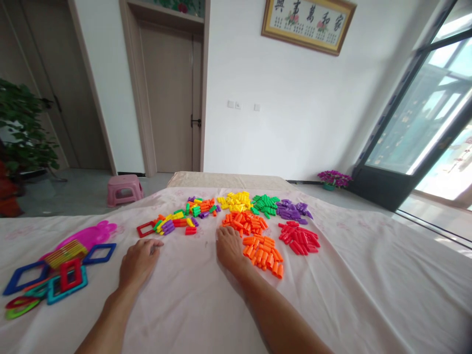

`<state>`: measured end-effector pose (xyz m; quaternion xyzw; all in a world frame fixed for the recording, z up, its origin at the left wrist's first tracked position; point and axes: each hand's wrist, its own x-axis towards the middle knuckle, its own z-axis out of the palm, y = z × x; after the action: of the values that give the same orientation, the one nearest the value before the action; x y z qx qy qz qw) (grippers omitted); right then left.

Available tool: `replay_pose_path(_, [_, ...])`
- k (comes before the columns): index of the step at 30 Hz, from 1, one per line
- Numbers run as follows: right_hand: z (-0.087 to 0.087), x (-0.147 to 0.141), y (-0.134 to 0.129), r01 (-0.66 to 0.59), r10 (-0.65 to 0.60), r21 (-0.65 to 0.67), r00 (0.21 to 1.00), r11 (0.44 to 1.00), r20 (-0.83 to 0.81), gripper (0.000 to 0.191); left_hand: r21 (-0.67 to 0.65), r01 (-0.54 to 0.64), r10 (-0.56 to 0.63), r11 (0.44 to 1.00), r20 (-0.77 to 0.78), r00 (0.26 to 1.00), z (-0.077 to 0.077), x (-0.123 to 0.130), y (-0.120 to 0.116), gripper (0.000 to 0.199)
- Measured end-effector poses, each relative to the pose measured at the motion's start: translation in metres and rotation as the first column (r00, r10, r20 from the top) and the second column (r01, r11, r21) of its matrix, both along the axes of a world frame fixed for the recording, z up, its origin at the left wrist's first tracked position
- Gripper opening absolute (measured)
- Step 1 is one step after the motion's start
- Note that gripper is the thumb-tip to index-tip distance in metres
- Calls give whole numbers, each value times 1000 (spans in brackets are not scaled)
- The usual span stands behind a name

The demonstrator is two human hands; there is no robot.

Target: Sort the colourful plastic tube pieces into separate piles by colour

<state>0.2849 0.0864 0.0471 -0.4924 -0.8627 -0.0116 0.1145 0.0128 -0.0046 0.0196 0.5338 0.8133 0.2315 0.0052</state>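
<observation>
My left hand rests on the cloth, its fingers bent under and the thumb towards the index finger. Whatever may be between them is hidden. It is just below a mixed group of short plastic tubes in several colours and a red square frame. My right hand is at the left edge of the orange tubes, which lie in a farther pile and a nearer pile. Its fingers are curled down close together, with the tips out of sight, so I cannot tell what they hold.
Behind and right of the orange are yellow tubes, green tubes, purple tubes and red tubes. Another mixed heap lies farther back. At left are magnetic-tile-like frames and a pink plastic piece on the tablecloth.
</observation>
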Motion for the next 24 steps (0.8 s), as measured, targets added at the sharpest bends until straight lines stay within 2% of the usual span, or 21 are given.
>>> replay_pose_path(3, [0, 1, -4, 7, -7, 6, 1000, 1000, 0, 35, -6, -11, 11, 1000, -8, 1000, 1, 1, 0, 35])
replay_pose_path(8, [3, -8, -24, -143, 141, -14, 986, 990, -84, 34, -8, -9, 9, 1000, -16, 1000, 2, 0, 0, 34])
replay_pose_path(10, [6, -9, -29, -167, 163, -29, 982, 986, -99, 33, -11, -6, 6, 1000, -19, 1000, 1, 0, 0, 35])
replay_pose_path(13, [11, 0, -32, -91, 89, -22, 990, 996, -106, 33, -24, -8, 8, 1000, -24, 1000, 1, -1, 0, 36])
replay_pose_path(17, [14, 29, -32, 43, -42, 31, 998, 999, -47, 34, -34, -15, 14, 999, -24, 1000, -1, -2, 1, 37])
replay_pose_path(24, [3, 80, -33, 219, -221, 43, 974, 975, 40, 33, -14, -1, 1, 1000, -15, 1000, -5, -5, 2, 36])
